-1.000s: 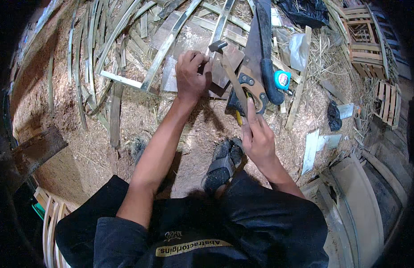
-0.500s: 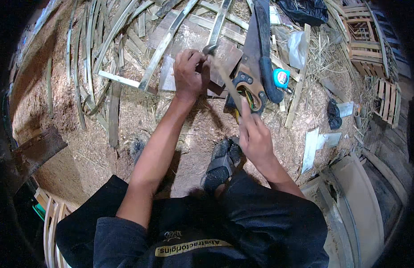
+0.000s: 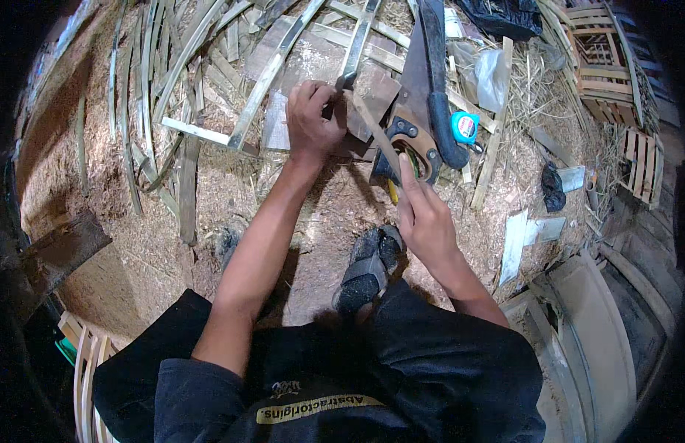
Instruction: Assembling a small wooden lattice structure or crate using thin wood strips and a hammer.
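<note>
Evidently with hammer [image 3: 376,128] in right hand [image 3: 427,221] and wooden strip [image 3: 358,40] at left hand [image 3: 313,122]

Has a dark shoe [image 3: 363,273] placed nearest, below the work, probably for balance. Next, has the right hand closed around the lower part of the hammer, with one digit laid along the handle, probably to guide the head. Farther out, sets the left hand low with fingers half bent toward the thumb, near the lower end of the wooden strip, perhaps to steady it; cannot tell about any small thing pinched there, because of hidden fingertips. Has the hammer head [image 3: 347,80] at this same end, just to the right of the left fingers; cannot tell about contact. Has the wooden strip running away from the fingers, over a brown board [image 3: 375,87], perhaps chosen as firm base above the loose litter [image 3: 158,251]. Leaves the handsaw [image 3: 413,96] and the blue tape measure [image 3: 465,127] on the right, probably for easy reach. Beyond, shows a pale plastic bag [image 3: 491,77], and at far right wooden crates [image 3: 604,76], apparently out of the way.
</note>
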Demonstrator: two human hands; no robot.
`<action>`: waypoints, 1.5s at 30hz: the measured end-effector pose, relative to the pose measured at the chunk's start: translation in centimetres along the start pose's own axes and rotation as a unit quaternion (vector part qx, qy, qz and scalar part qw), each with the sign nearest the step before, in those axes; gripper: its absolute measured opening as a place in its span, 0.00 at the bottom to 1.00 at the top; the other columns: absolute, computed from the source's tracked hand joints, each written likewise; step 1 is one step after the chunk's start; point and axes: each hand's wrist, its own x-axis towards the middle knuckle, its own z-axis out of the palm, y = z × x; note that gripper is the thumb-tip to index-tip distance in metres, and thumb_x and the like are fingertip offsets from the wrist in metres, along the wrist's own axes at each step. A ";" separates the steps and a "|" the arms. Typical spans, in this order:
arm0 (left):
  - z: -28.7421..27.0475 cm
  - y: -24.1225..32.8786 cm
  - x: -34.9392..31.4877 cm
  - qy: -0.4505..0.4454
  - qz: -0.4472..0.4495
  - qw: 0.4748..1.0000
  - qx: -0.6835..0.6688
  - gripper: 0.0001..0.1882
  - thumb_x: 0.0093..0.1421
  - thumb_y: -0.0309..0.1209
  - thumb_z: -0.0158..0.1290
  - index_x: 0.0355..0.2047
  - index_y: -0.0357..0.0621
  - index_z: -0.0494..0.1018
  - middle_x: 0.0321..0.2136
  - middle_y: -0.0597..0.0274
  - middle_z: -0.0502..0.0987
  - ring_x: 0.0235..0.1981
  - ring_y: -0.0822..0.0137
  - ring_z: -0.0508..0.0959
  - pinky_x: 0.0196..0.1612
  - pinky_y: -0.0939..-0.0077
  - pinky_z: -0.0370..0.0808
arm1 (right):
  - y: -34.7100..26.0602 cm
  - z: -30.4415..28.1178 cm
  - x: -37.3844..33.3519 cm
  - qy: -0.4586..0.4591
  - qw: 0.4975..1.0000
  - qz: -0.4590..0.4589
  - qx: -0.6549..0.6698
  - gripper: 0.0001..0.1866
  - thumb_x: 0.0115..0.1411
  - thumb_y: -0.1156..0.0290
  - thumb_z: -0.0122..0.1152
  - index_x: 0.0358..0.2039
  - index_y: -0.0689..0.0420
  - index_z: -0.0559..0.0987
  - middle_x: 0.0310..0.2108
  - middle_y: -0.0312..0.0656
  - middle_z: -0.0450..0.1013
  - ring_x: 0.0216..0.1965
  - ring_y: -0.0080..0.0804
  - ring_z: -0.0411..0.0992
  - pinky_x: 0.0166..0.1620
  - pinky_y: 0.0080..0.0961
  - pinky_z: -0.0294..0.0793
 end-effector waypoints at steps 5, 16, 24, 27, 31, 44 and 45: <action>0.2 0.3 0.0 0.002 -0.011 1.000 -0.023 0.06 0.54 0.30 0.60 0.28 0.43 0.73 0.30 0.58 0.72 0.35 0.53 0.72 0.41 0.60 0.68 | -0.1 -0.3 0.3 0.050 0.998 -0.016 0.019 0.36 0.58 0.80 0.60 0.68 0.56 0.63 0.28 0.51 0.72 0.26 0.47 0.75 0.28 0.41 0.76; -1.8 0.4 -0.4 -0.038 -0.009 0.998 -0.053 0.07 0.56 0.24 0.54 0.36 0.39 0.78 0.37 0.52 0.77 0.42 0.53 0.76 0.47 0.63 0.71 | -0.7 -0.5 3.2 0.146 0.974 0.105 0.139 0.25 0.66 0.72 0.54 0.63 0.64 0.65 0.44 0.62 0.76 0.45 0.53 0.79 0.45 0.37 0.78; -2.9 0.6 0.6 -0.088 -0.041 0.989 -0.115 0.18 0.54 0.19 0.44 0.39 0.39 0.81 0.34 0.49 0.77 0.39 0.50 0.77 0.48 0.63 0.73 | 0.2 2.7 11.1 0.152 0.958 0.143 0.199 0.18 0.61 0.65 0.61 0.45 0.65 0.74 0.34 0.58 0.78 0.39 0.55 0.78 0.42 0.45 0.75; -2.8 0.7 0.4 -0.094 -0.055 0.989 -0.103 0.19 0.53 0.19 0.44 0.41 0.40 0.81 0.35 0.48 0.77 0.41 0.49 0.76 0.49 0.63 0.72 | 1.1 2.9 15.7 0.137 0.960 0.157 0.188 0.18 0.58 0.63 0.64 0.41 0.64 0.74 0.34 0.59 0.78 0.39 0.58 0.78 0.42 0.46 0.75; -3.4 0.7 0.9 -0.100 -0.047 0.989 -0.099 0.20 0.53 0.20 0.45 0.43 0.40 0.80 0.39 0.48 0.78 0.42 0.49 0.77 0.50 0.64 0.73 | 2.0 3.0 20.0 0.096 0.963 0.173 0.181 0.19 0.52 0.65 0.68 0.39 0.64 0.75 0.33 0.57 0.79 0.38 0.57 0.78 0.42 0.45 0.76; -18.0 -2.3 9.6 -0.385 0.041 0.920 0.065 0.40 0.55 0.55 0.62 0.62 0.47 0.68 0.55 0.52 0.76 0.57 0.57 0.73 0.64 0.56 0.64 | 2.3 2.7 21.4 0.031 0.844 0.263 0.467 0.13 0.55 0.74 0.66 0.41 0.62 0.76 0.18 0.29 0.65 0.15 0.17 0.60 0.17 0.20 0.57; -18.7 -2.5 9.4 -0.442 0.073 0.889 0.094 0.41 0.55 0.53 0.63 0.64 0.47 0.65 0.55 0.53 0.76 0.57 0.56 0.74 0.63 0.56 0.65 | 4.7 3.1 22.1 0.030 0.836 0.254 0.486 0.18 0.55 0.73 0.67 0.46 0.64 0.75 0.19 0.34 0.69 0.15 0.20 0.66 0.16 0.21 0.62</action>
